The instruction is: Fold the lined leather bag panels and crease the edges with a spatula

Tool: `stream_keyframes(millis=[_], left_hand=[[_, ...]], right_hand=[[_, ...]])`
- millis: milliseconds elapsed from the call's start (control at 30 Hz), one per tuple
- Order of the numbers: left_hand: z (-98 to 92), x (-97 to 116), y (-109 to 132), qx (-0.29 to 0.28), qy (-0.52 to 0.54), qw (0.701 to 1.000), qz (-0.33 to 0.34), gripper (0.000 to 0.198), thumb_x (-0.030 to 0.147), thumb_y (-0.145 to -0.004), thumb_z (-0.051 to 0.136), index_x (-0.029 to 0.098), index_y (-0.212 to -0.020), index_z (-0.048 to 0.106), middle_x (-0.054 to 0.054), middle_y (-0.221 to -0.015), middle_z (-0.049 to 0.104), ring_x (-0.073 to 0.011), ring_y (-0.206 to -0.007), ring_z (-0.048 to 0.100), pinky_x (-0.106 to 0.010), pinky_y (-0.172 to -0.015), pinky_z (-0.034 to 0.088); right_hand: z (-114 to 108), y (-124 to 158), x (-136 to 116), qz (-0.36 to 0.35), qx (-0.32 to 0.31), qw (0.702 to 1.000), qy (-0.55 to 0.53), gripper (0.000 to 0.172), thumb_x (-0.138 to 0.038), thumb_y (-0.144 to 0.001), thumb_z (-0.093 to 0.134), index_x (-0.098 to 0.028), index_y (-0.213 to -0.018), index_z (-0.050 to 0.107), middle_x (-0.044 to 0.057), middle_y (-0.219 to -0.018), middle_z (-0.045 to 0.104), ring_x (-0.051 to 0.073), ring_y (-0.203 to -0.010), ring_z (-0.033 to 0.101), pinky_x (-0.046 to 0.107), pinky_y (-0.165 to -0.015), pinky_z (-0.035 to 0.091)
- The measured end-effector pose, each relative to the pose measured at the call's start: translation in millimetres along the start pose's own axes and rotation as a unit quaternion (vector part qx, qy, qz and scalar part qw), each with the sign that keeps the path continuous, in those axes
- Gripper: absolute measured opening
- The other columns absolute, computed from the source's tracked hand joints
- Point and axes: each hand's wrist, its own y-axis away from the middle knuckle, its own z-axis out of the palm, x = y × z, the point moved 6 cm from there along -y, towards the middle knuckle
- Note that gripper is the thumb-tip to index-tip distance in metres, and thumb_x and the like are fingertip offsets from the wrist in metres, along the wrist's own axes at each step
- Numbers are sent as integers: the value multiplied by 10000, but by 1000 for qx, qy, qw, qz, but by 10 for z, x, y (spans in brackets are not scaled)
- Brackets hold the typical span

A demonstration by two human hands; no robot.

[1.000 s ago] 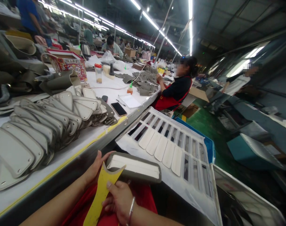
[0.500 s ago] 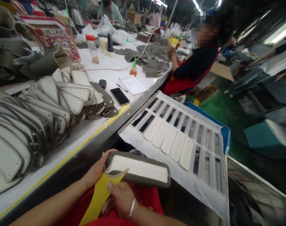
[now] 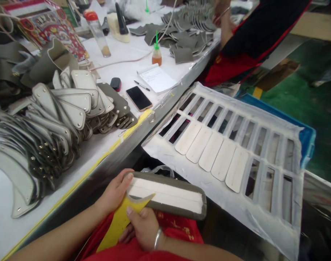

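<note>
Grey-edged panel (image 3: 165, 195) with a white padded face, held low in front of the lap, below the table edge (image 3: 133, 130). Long axis roughly level, running left to right and dipping slightly toward the right end; white face turned up. Left end pinched by the left hand (image 3: 115, 192), thumb curled over the rounded corner, fingers underneath and hidden. Yellow curved tool (image 3: 122, 221) gripped by the right hand (image 3: 142, 226), thumb pressed on top, forked tip lying on the panel's near left edge. Silver bangle (image 3: 157, 237) on the right wrist; red apron (image 3: 179, 228) beneath.

Just beyond the panel's right half, a white slotted rack (image 3: 236, 152), five pale tongue-shaped inserts (image 3: 211, 150) lying in its middle slots, the rack tilted over a blue crate (image 3: 307, 136). To the left, on the table, a fanned heap of grey studded flaps (image 3: 45, 119), close above the left forearm. Farther back: a dark phone (image 3: 138, 98), a notepad (image 3: 156, 78) with a pen (image 3: 142, 86), a small orange glue bottle (image 3: 156, 55), more grey pieces (image 3: 182, 32). Another person's red-trimmed dark sleeve (image 3: 252, 32) at the far end of the table.
</note>
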Motion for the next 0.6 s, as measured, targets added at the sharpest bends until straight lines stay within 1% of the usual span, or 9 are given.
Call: stream_keyframes(millis=[67, 133, 167, 233, 300, 367, 467, 533, 600], left_hand=[[-53, 147, 13, 13, -132, 988, 73, 544, 526, -780, 535, 224, -1232, 515, -69, -1218, 564, -309, -1063, 507, -389, -927, 355], [-13, 296, 52, -3, -262, 951, 163, 549, 486, -784, 553, 248, -1275, 493, -66, -1390, 428, -331, -1188, 417, -422, -1010, 268], [37, 344, 74, -22, -314, 928, 200, 521, 475, -807, 525, 244, -1273, 499, -74, -1393, 427, -328, -1201, 404, -427, -1017, 254], [151, 390, 98, -60, -384, 890, 238, 451, 455, -862, 438, 218, -1233, 535, -106, -1293, 519, -307, -1152, 443, -417, -984, 284], [227, 423, 82, -66, -418, 872, 244, 416, 439, -891, 377, 188, -1159, 572, -125, -1148, 588, -288, -1051, 493, -403, -914, 328], [274, 477, 41, -60, -416, 876, 237, 382, 445, -888, 378, 178, -1019, 618, -121, -992, 610, -279, -932, 511, -407, -859, 333], [293, 574, -24, -49, -330, 918, 213, 322, 462, -850, 452, 196, -780, 621, -75, -786, 574, -252, -815, 491, -416, -870, 296], [284, 620, -37, -36, -270, 941, 201, 302, 474, -816, 509, 205, -719, 606, -56, -749, 555, -243, -815, 484, -412, -909, 270], [275, 631, -26, -26, -231, 954, 192, 300, 495, -780, 557, 207, -717, 609, -52, -763, 564, -244, -836, 494, -403, -925, 271]], right_hand=[[12, -16, 24, -3, 6, 1000, -15, 741, -786, -497, 574, -86, -736, 619, 83, -500, 613, 116, -342, 522, 202, -361, 388], [11, -21, 52, -1, 15, 1000, -21, 709, -772, -501, 582, -99, -722, 602, 72, -483, 604, 125, -340, 527, 209, -358, 394], [9, -18, 61, 1, 17, 1000, -20, 685, -763, -511, 583, -108, -713, 592, 67, -479, 602, 131, -346, 536, 212, -359, 396], [-6, -1, 59, 0, 15, 1000, -17, 639, -743, -531, 587, -128, -703, 574, 58, -480, 603, 143, -360, 553, 213, -357, 391], [-30, 22, 43, -3, 9, 1000, -21, 620, -734, -527, 597, -148, -727, 560, 46, -495, 613, 152, -367, 565, 208, -339, 368], [-63, 42, 26, -3, 7, 999, -33, 620, -734, -516, 606, -168, -758, 543, 33, -510, 623, 161, -373, 575, 203, -319, 342], [-100, 59, 6, -8, 11, 999, -52, 596, -730, -533, 603, -182, -752, 515, 32, -532, 634, 165, -392, 590, 203, -319, 341], [-107, 71, -8, -19, 17, 998, -55, 568, -709, -566, 600, -178, -748, 517, 34, -548, 639, 154, -390, 586, 204, -328, 352], [-113, 98, -26, -36, 28, 998, -48, 553, -690, -585, 600, -168, -755, 534, 30, -541, 633, 139, -369, 566, 204, -330, 356]])
